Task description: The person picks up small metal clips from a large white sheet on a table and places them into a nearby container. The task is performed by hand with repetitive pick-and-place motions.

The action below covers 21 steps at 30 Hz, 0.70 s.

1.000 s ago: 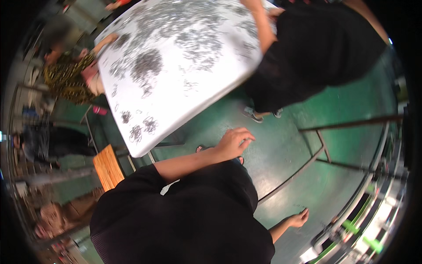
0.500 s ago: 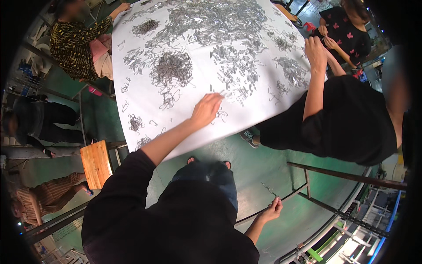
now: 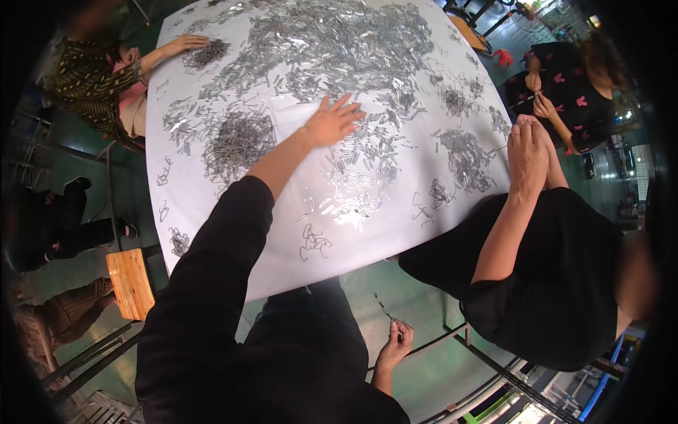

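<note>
A big white table [image 3: 212,212] is strewn with several heaps of small grey metal wire pieces [image 3: 236,141]. My left hand [image 3: 332,120] reaches far over it on a black-sleeved arm. Its fingers are spread flat on the loose pieces near the table's middle, and it grips nothing. My right hand [image 3: 395,340] hangs below the table's near edge, over the green floor. It pinches one thin metal piece [image 3: 382,306] that sticks up from its fingertips.
A person in black [image 3: 558,283] stands close at my right with both hands [image 3: 526,145] at the table edge. Two more people sit at the far left [image 3: 92,78] and far right [image 3: 572,85]. A wooden stool [image 3: 131,283] stands at the lower left, with metal frame bars [image 3: 494,374] at the lower right.
My left hand has slid farther up and right across the table with its fingers spread. My right hand has risen a little, still pinching the thin piece.
</note>
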{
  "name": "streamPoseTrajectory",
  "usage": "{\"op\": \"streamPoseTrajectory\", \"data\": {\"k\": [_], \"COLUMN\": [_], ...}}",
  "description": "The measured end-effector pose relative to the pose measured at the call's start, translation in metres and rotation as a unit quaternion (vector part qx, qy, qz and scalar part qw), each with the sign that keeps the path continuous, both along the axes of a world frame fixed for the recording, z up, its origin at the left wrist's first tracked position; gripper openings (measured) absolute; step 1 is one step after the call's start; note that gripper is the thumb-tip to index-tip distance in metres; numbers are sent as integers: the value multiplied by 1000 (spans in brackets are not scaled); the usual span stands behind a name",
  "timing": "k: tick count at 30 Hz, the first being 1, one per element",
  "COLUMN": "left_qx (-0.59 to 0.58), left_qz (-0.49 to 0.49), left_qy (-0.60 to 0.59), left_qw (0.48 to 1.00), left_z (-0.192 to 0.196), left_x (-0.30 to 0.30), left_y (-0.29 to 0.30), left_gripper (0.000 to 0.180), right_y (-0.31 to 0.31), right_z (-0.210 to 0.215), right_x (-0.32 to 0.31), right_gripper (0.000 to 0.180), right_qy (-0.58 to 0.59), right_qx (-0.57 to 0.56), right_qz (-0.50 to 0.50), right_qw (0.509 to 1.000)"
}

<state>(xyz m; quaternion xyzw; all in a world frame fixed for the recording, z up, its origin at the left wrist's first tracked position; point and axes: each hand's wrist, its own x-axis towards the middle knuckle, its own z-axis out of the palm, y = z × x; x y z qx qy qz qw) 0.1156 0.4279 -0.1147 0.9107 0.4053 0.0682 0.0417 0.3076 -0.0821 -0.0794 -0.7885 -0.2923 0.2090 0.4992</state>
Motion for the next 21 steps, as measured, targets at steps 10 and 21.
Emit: {"op": "streamPoseTrajectory", "data": {"k": [10, 21], "left_qx": [-46, -75], "left_qz": [-53, -51], "left_qy": [3, -69], "left_qw": [998, 994], "left_z": [-10, 0], "left_x": [-67, -17], "left_y": [-95, -151], "left_gripper": [53, 51], "right_y": [38, 50], "right_z": [2, 3], "right_x": [32, 27], "right_gripper": [11, 6], "right_qy": [0, -5], "right_qx": [-64, -57], "right_qz": [38, 108], "right_qw": [997, 992]}}
